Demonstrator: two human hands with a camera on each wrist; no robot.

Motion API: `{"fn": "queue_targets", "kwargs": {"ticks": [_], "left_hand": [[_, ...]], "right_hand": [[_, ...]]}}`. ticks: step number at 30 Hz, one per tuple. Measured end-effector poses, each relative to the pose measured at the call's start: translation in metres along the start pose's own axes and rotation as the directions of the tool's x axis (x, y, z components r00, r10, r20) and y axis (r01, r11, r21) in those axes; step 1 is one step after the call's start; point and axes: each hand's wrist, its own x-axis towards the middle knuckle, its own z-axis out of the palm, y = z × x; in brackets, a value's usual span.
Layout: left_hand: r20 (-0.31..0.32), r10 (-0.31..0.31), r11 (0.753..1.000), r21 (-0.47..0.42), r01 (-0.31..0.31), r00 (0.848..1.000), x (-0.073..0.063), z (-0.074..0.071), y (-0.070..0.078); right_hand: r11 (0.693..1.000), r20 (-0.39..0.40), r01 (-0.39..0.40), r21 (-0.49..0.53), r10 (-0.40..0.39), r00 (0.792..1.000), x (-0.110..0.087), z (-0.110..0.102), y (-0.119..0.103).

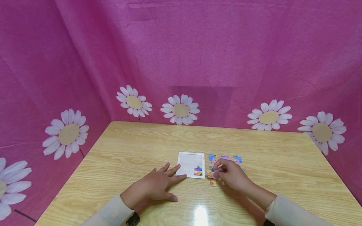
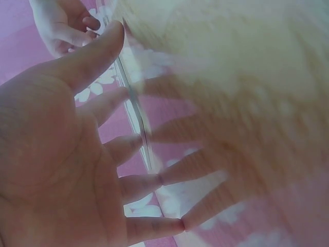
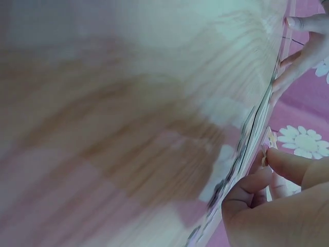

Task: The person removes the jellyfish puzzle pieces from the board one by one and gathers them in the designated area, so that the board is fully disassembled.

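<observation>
My left hand (image 1: pixel 161 183) lies spread on the table, with fingertips resting on the left edge of a white square puzzle tray (image 1: pixel 190 153). One jigsaw piece (image 1: pixel 198 172) sits in the tray's lower right corner. Just right of the tray, my right hand (image 1: pixel 234 176) pinches a colourful jigsaw piece (image 1: pixel 211 174) between thumb and finger. In the right wrist view the fingers (image 3: pixel 288 163) partly hide that piece. Several loose jigsaw pieces (image 1: pixel 237 159) lie around and beneath the right hand, some covered by it.
The wood-grain table (image 1: pixel 147 141) reflects light near its front. A pink cloth (image 1: pixel 181 47) with white daisies hangs behind it and along the sides. Another loose jigsaw piece (image 1: pixel 213 183) lies below the right hand's fingertips.
</observation>
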Motion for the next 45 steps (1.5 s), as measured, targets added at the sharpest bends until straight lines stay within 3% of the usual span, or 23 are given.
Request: {"fn": "queue_targets", "kwargs": {"ticks": [15,20,35,45], "left_hand": [[0.012,-0.015,1.000,0.000,0.015,1.000,0.001,0.001,0.000],[0.011,-0.012,1.000,0.012,0.012,1.000,0.002,0.002,-0.001],[0.017,-0.012,1.000,-0.002,0.012,1.000,0.003,0.002,-0.002],[0.013,-0.013,1.000,-0.010,0.013,1.000,0.001,0.001,-0.001]], "right_hand": [[0.998,0.004,-0.056,-0.038,0.056,0.998,-0.031,-0.028,0.016],[0.995,0.002,-0.041,-0.087,0.041,0.999,-0.037,-0.031,0.021],[0.982,-0.014,0.002,-0.189,-0.005,1.000,-0.041,-0.026,0.027],[0.979,0.009,0.011,-0.204,-0.010,1.000,-0.040,-0.028,0.027]]}}
